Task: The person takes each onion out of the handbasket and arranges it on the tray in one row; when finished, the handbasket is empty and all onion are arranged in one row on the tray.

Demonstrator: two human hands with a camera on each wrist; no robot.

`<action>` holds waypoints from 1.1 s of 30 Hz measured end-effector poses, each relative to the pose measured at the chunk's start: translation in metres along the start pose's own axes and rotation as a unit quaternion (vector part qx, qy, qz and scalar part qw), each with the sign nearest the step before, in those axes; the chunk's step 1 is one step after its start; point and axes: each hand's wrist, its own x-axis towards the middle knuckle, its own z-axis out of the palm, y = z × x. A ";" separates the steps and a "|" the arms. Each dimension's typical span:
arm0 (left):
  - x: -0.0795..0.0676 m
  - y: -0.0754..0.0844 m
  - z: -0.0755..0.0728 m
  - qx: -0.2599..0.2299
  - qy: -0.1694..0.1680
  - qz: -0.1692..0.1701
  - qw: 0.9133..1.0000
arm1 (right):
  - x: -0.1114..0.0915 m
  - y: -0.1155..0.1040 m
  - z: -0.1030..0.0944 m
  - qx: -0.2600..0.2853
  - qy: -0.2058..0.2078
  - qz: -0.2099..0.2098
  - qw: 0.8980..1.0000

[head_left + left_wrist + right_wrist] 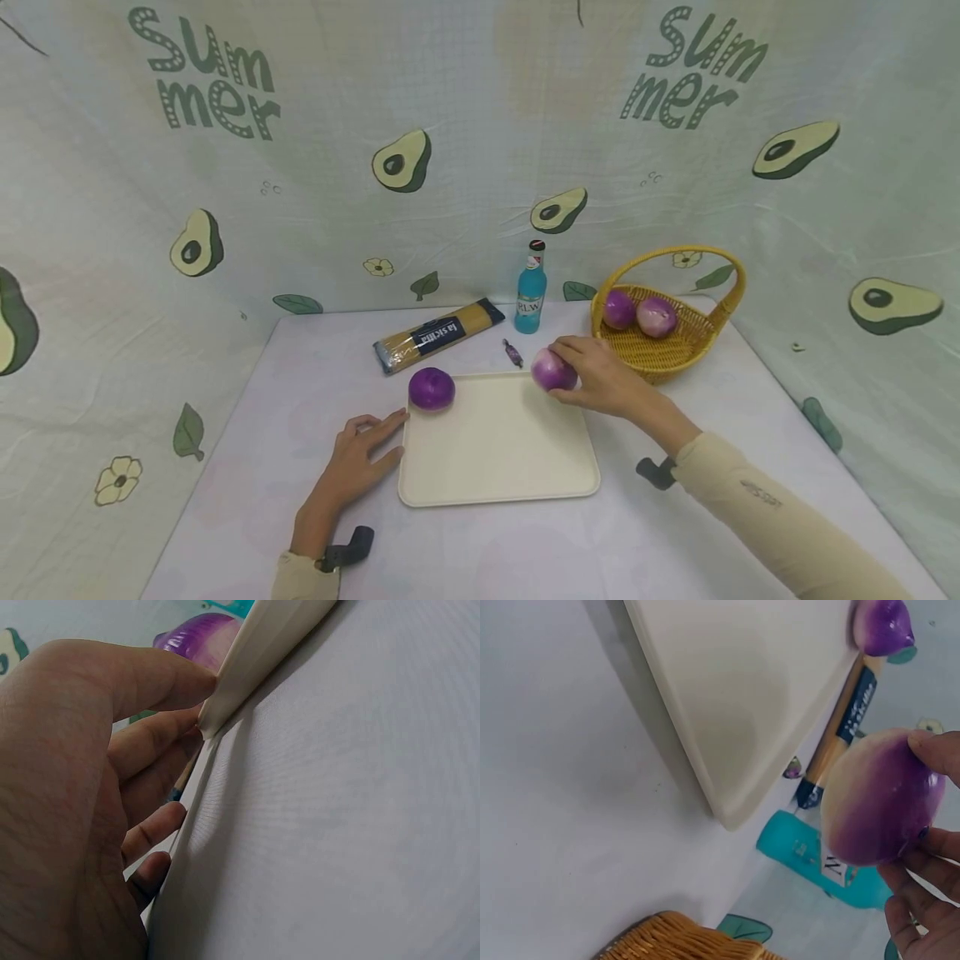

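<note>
A: What has the right hand (600, 377) got?
B: Its fingers curl round a purple onion (552, 371), over the cream tray's (498, 467) far right corner, beside the yellow basket (675, 354).
A: The left hand (360, 454)?
B: Flat, holding nothing, fingertips against the tray's left edge near another onion (431, 389)

From where I watch, the middle and near half of the flat cream plastic tray (498, 446) lie bare, so a hand could come down there freely. Its far left corner is taken by a round purple onion (431, 389), and my left hand (358, 458) rests on the bench (247, 467) with its fingers (161, 679) touching the tray's left rim. At the far right corner my right hand (600, 377) holds a purple-and-white onion (552, 371). Behind the tray, a long spaghetti packet (438, 334), a small purple wrapped sweet (513, 352) and an upright turquoise bottle (531, 289) block the way; the yellow wicker basket (667, 350) with its arched handle stands close on the right.
</note>
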 end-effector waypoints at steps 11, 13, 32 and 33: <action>0.004 0.001 0.003 -0.005 -0.012 -0.003 1.000 | 0.002 -0.002 0.007 -0.006 -0.004 0.006 1.000; 0.004 0.003 0.003 -0.008 -0.011 -0.008 1.000 | 0.004 -0.004 0.007 -0.002 -0.003 0.002 1.000; 0.001 0.003 0.001 0.000 0.001 -0.005 1.000 | 0.026 -0.021 0.025 0.035 -0.015 -0.033 0.999; 0.001 0.003 0.001 0.000 -0.001 -0.005 1.000 | 0.026 -0.022 0.026 0.036 -0.016 -0.032 0.999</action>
